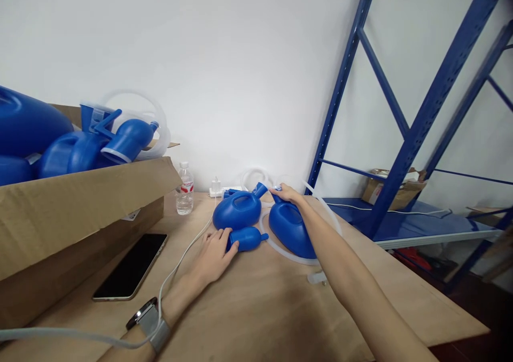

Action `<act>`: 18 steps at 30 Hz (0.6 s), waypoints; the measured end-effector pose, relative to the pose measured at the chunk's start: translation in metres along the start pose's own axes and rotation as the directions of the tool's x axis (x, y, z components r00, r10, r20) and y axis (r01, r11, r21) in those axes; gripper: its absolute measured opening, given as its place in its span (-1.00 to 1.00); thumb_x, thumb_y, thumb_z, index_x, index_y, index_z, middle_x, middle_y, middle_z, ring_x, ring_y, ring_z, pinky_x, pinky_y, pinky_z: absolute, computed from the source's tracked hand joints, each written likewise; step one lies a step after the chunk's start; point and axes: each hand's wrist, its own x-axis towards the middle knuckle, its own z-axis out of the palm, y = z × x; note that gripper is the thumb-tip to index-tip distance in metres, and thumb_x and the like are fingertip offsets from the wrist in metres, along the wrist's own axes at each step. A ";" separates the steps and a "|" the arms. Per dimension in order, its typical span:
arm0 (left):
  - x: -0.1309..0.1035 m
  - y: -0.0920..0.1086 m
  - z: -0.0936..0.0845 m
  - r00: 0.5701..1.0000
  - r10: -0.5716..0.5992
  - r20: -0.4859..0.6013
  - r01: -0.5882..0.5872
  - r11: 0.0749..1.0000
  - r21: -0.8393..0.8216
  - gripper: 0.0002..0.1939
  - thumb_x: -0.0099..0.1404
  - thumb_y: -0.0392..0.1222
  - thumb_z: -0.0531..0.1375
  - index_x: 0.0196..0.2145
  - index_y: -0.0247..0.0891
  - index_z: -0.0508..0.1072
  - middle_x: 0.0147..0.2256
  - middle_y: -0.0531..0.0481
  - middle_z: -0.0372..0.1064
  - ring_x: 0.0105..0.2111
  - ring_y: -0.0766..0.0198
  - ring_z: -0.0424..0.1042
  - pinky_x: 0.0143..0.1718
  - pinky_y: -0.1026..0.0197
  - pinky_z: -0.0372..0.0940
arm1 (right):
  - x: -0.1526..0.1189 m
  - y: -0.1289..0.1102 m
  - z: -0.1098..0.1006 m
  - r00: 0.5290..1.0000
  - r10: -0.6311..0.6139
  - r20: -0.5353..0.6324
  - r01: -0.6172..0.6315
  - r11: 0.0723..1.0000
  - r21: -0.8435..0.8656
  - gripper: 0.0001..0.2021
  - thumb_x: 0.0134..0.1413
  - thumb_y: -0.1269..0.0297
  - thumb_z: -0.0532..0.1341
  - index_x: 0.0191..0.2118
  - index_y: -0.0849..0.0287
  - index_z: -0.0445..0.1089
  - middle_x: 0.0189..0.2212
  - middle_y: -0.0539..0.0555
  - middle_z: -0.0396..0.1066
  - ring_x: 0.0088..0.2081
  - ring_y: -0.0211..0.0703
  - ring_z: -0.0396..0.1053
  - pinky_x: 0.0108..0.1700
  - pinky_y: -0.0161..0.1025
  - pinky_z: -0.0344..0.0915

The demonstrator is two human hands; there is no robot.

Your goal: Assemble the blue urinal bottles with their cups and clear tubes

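Observation:
My left hand (216,252) is closed around the wide end of a small blue plastic urinal adapter (249,239), which lies on its side with its narrow spout pointing right. Behind it rests a blue urinal bottle (240,210) with a handle opening and a tilted neck. Over to the right, my right hand (286,192) grips the neck of a second blue urinal bottle (290,231); my forearm covers part of that bottle. Clear tubing (286,254) curls on the table around the second bottle.
At left a cardboard box (92,191) holds several blue bottles and adapters. A phone (130,268), a water bottle (185,188) and a charger (216,186) are on the wooden table. A white cable (176,266) crosses my left wrist. Blue shelving (401,148) stands right.

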 end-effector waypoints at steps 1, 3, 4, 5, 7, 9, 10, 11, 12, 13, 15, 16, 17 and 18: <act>0.000 0.000 0.000 1.000 0.000 0.003 0.000 1.000 0.001 -0.55 0.50 0.08 -0.07 0.10 -0.22 0.38 0.04 -0.24 0.48 0.05 -0.11 0.44 0.15 -0.17 0.18 | 0.001 0.000 0.000 1.000 0.000 0.003 0.000 1.000 0.005 -0.41 0.09 -0.14 0.35 -0.02 0.34 0.42 -0.04 0.32 0.52 -0.03 0.13 0.46 -0.11 -0.24 0.33; 0.000 -0.001 0.000 1.000 0.003 0.008 -0.003 1.000 0.002 -0.55 0.51 0.08 -0.08 0.11 -0.22 0.37 0.05 -0.23 0.48 0.06 -0.11 0.43 0.15 -0.18 0.17 | 0.000 0.001 0.000 1.000 -0.006 0.021 0.005 1.000 0.030 -0.38 0.11 -0.14 0.35 0.05 0.34 0.41 -0.02 0.33 0.52 -0.01 0.13 0.45 -0.09 -0.23 0.35; 0.000 -0.001 0.001 1.000 0.007 0.010 -0.007 1.000 0.001 -0.55 0.51 0.08 -0.08 0.11 -0.22 0.37 0.05 -0.24 0.48 0.06 -0.11 0.43 0.15 -0.18 0.16 | -0.001 0.001 -0.001 0.999 -0.013 0.036 0.011 0.999 0.052 -0.37 0.13 -0.14 0.33 0.09 0.32 0.39 0.00 0.32 0.51 -0.01 0.11 0.46 -0.09 -0.24 0.36; 0.000 -0.001 0.001 1.000 0.010 0.011 -0.010 1.000 0.002 -0.54 0.51 0.08 -0.08 0.11 -0.23 0.37 0.05 -0.24 0.48 0.07 -0.12 0.42 0.16 -0.19 0.16 | -0.003 0.002 -0.001 0.998 -0.021 0.052 0.017 0.997 0.076 -0.36 0.17 -0.14 0.30 0.15 0.30 0.37 0.02 0.31 0.51 -0.02 0.08 0.47 -0.09 -0.24 0.37; 0.000 -0.001 0.002 1.000 0.015 0.010 -0.015 1.000 0.006 -0.54 0.51 0.08 -0.08 0.12 -0.24 0.37 0.04 -0.25 0.48 0.07 -0.12 0.42 0.16 -0.20 0.15 | -0.007 0.002 -0.003 0.996 -0.038 0.081 0.028 0.992 0.127 -0.35 0.27 -0.15 0.19 0.26 0.26 0.29 0.07 0.30 0.49 -0.04 0.03 0.49 -0.11 -0.24 0.40; 0.000 -0.001 0.001 1.000 0.016 0.008 -0.016 1.000 0.013 -0.54 0.50 0.08 -0.07 0.12 -0.25 0.37 0.05 -0.25 0.48 0.07 -0.12 0.42 0.16 -0.19 0.16 | -0.010 0.002 -0.004 0.994 -0.050 0.100 0.033 0.986 0.160 -0.36 0.35 -0.14 0.08 0.33 0.22 0.21 0.11 0.29 0.46 -0.04 0.00 0.49 -0.13 -0.24 0.42; 0.000 0.000 0.000 1.000 0.014 0.009 -0.014 1.000 0.017 -0.54 0.50 0.08 -0.07 0.12 -0.25 0.37 0.06 -0.25 0.47 0.07 -0.12 0.42 0.16 -0.19 0.16 | -0.011 0.003 -0.004 0.993 -0.055 0.108 0.036 0.985 0.169 -0.37 0.37 -0.12 0.05 0.34 0.21 0.20 0.11 0.28 0.47 -0.04 -0.01 0.50 -0.14 -0.25 0.42; 0.000 0.000 -0.001 1.000 0.013 0.015 -0.013 1.000 0.018 -0.54 0.51 0.07 -0.07 0.13 -0.25 0.37 0.07 -0.25 0.47 0.08 -0.12 0.42 0.16 -0.18 0.17 | -0.011 0.003 -0.004 0.991 -0.060 0.116 0.040 0.984 0.173 -0.39 0.38 -0.10 0.05 0.34 0.20 0.20 0.09 0.26 0.48 -0.05 -0.02 0.50 -0.15 -0.26 0.42; 0.000 0.001 -0.002 1.000 0.012 0.023 -0.012 1.000 0.019 -0.54 0.51 0.07 -0.07 0.13 -0.25 0.36 0.08 -0.25 0.46 0.08 -0.12 0.41 0.17 -0.17 0.17 | -0.011 0.003 -0.004 0.990 -0.066 0.121 0.045 0.984 0.172 -0.42 0.38 -0.08 0.05 0.33 0.20 0.21 0.07 0.24 0.49 -0.06 -0.03 0.50 -0.16 -0.28 0.42; 0.000 0.002 -0.003 0.999 0.011 0.034 -0.011 1.000 0.019 -0.54 0.51 0.06 -0.08 0.14 -0.25 0.36 0.09 -0.26 0.46 0.09 -0.11 0.41 0.17 -0.17 0.17 | -0.010 0.004 -0.004 0.990 -0.072 0.125 0.050 0.984 0.169 -0.44 0.38 -0.06 0.06 0.32 0.19 0.23 0.05 0.23 0.51 -0.07 -0.04 0.51 -0.16 -0.29 0.42; -0.001 0.003 -0.005 0.998 0.008 0.058 -0.009 1.000 0.018 -0.54 0.51 0.06 -0.08 0.14 -0.26 0.36 0.09 -0.26 0.45 0.10 -0.11 0.40 0.16 -0.15 0.19 | -0.008 0.006 -0.004 0.988 -0.091 0.124 0.072 0.986 0.153 -0.48 0.39 -0.04 0.06 0.26 0.20 0.28 0.04 0.21 0.52 -0.07 -0.04 0.50 -0.13 -0.29 0.42; -0.001 0.004 -0.006 0.998 0.008 0.069 -0.009 1.000 0.019 -0.54 0.51 0.06 -0.07 0.13 -0.26 0.37 0.09 -0.26 0.45 0.10 -0.11 0.40 0.15 -0.15 0.20 | -0.006 0.007 -0.004 0.987 -0.105 0.118 0.088 0.986 0.142 -0.50 0.39 -0.04 0.06 0.23 0.20 0.31 0.04 0.21 0.51 -0.05 -0.04 0.49 -0.08 -0.28 0.41; -0.001 0.004 -0.007 0.997 0.010 0.077 -0.011 1.000 0.021 -0.54 0.51 0.06 -0.07 0.13 -0.26 0.37 0.09 -0.26 0.45 0.10 -0.12 0.40 0.15 -0.15 0.20 | -0.005 0.008 -0.004 0.986 -0.123 0.111 0.108 0.986 0.129 -0.52 0.39 -0.03 0.06 0.19 0.21 0.34 0.05 0.21 0.51 -0.02 -0.03 0.48 -0.02 -0.26 0.39; -0.001 0.004 -0.007 0.997 0.014 0.082 -0.016 1.000 0.025 -0.54 0.51 0.06 -0.07 0.13 -0.26 0.37 0.08 -0.27 0.45 0.09 -0.12 0.40 0.15 -0.16 0.20 | -0.004 0.008 -0.004 0.984 -0.143 0.102 0.131 0.985 0.114 -0.54 0.39 -0.03 0.06 0.15 0.22 0.36 0.06 0.22 0.50 0.01 -0.01 0.46 0.04 -0.24 0.36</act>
